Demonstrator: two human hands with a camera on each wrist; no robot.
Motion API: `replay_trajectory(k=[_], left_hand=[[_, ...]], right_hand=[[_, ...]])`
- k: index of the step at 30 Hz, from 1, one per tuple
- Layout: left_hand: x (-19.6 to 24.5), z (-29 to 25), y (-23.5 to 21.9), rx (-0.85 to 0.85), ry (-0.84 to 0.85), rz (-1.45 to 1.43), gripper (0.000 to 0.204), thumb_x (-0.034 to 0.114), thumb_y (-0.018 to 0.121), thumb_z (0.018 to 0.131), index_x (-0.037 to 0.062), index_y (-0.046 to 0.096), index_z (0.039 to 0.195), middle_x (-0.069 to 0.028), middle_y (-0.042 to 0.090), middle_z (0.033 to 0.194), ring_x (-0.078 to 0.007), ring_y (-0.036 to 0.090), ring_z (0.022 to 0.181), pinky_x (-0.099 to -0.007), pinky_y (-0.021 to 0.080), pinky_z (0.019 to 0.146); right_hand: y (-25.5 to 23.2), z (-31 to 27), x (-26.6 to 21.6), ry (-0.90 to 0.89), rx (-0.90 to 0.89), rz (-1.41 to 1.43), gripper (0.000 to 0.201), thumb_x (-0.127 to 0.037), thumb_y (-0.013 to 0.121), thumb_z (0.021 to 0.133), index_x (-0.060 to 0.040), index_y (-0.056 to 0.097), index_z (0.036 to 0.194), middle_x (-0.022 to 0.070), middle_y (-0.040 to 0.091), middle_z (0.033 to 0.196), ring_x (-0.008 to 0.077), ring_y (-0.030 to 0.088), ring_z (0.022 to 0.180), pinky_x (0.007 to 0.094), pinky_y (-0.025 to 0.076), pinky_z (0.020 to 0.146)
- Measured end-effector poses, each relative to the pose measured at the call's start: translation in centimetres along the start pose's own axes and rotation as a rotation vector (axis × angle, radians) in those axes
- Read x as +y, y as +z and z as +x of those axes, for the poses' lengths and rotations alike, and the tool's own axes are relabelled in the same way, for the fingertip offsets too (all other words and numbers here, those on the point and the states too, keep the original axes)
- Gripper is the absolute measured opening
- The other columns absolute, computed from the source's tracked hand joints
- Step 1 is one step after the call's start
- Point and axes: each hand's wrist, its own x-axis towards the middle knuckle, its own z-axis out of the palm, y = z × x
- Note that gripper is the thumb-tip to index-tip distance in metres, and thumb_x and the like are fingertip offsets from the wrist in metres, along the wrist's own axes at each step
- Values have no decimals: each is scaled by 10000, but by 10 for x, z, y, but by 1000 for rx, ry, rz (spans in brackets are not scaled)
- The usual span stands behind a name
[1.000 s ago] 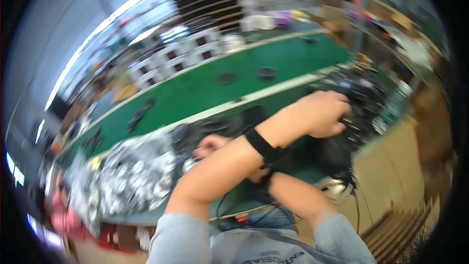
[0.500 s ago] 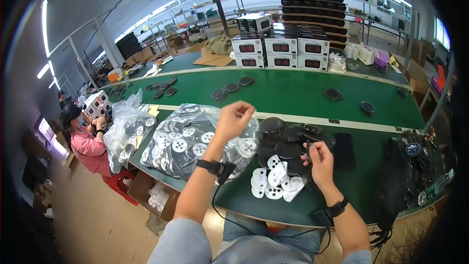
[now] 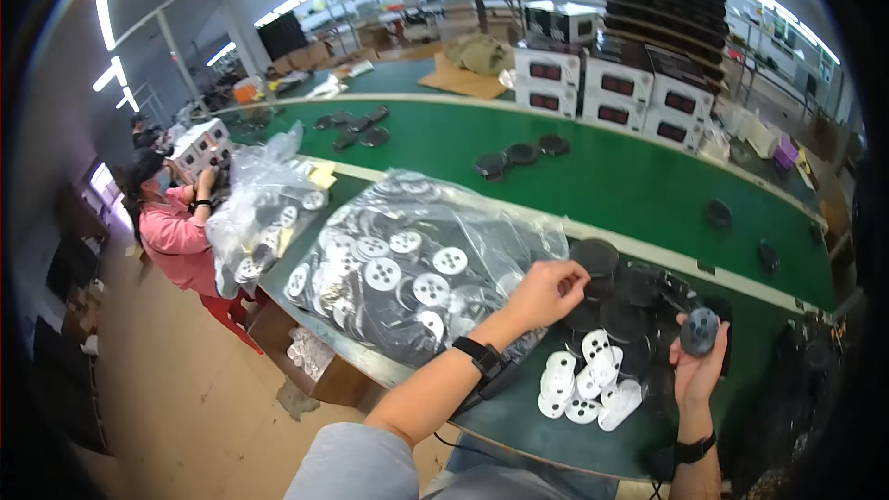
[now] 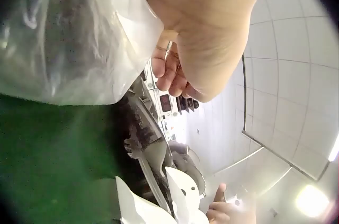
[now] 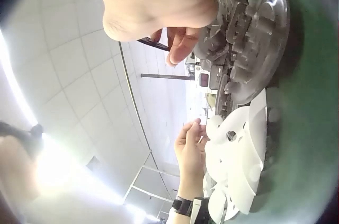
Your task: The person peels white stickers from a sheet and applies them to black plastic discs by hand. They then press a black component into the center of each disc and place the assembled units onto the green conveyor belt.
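My right hand (image 3: 696,375) holds up a dark rounded plastic piece with several holes (image 3: 699,331), its face turned towards me. In the right wrist view only its dark edge (image 5: 153,43) shows past the palm. My left hand (image 3: 551,292) is over the near edge of the clear plastic bag (image 3: 482,231), fingers loosely curled, and nothing shows between them. The bag is full of white round pieces with holes. A small pile of white pieces with holes (image 3: 583,384) lies between my hands. Black round plastic parts (image 3: 625,319) lie heaped just behind the pile.
Left of the big bag stands a second plastic bag (image 3: 264,194) of white pieces, near a person in pink (image 3: 176,231). Black discs (image 3: 523,155) lie on the green belt (image 3: 426,153) behind. Dark parts (image 3: 815,361) are piled at right. Boxes (image 3: 611,93) stand at the back.
The head view has turned left. My left hand has come down from above the bag to its edge near the black parts. The right hand has turned palm up, showing the dark piece.
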Motion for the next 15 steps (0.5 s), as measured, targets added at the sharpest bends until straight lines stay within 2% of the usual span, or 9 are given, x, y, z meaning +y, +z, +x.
replay_trajectory(k=[2, 6, 9, 11, 12, 15], left_hand=[[-2, -1, 4, -1, -50, 29, 96, 44, 681, 833, -9, 700, 911, -109, 695, 772, -184, 663, 657, -296, 538, 648], [-8, 1, 1, 21, -47, 37, 100, 39, 699, 818, 6, 708, 912, -97, 696, 776, -176, 659, 657, -292, 529, 633], [-7, 3, 2, 77, -1, 131, 116, 41, 714, 806, 16, 714, 920, -91, 705, 824, -186, 665, 704, -287, 527, 653], [-2, 6, -1, 99, -4, 197, 182, 40, 734, 792, 21, 705, 971, -89, 709, 929, -201, 672, 832, -288, 528, 683], [-8, 4, -3, 33, 30, 321, 339, 107, 730, 841, 44, 666, 1168, -153, 665, 1191, -284, 643, 1062, -341, 534, 842], [-17, 3, 7, -19, -45, 298, 505, 246, 705, 901, 30, 564, 1334, -241, 528, 1385, -392, 507, 1263, -437, 406, 1071]], right_hand=[[-2, -2, -1, 94, 56, 68, 469, -514, 341, 1050, -82, 498, 1140, 162, 662, 1054, 187, 610, 643, 288, 466, 514], [-5, -3, -1, 95, -7, 51, 490, -535, 328, 1044, -87, 495, 1152, 163, 662, 1063, 194, 614, 655, 309, 469, 543], [0, -9, -4, 126, -27, 68, 501, -542, 304, 1045, -85, 486, 1143, 165, 657, 1084, 202, 617, 662, 311, 467, 544], [-2, -9, -3, 99, -103, 47, 497, -543, 300, 1042, -88, 475, 1135, 176, 647, 1107, 210, 623, 683, 312, 474, 572], [-5, -8, -1, 101, -108, 49, 484, -531, 312, 1043, -84, 473, 1132, 180, 645, 1111, 211, 628, 693, 313, 481, 582], [-5, -7, -1, 95, -122, 32, 444, -492, 348, 1043, -70, 469, 1114, 188, 641, 1125, 210, 640, 722, 313, 497, 608]])
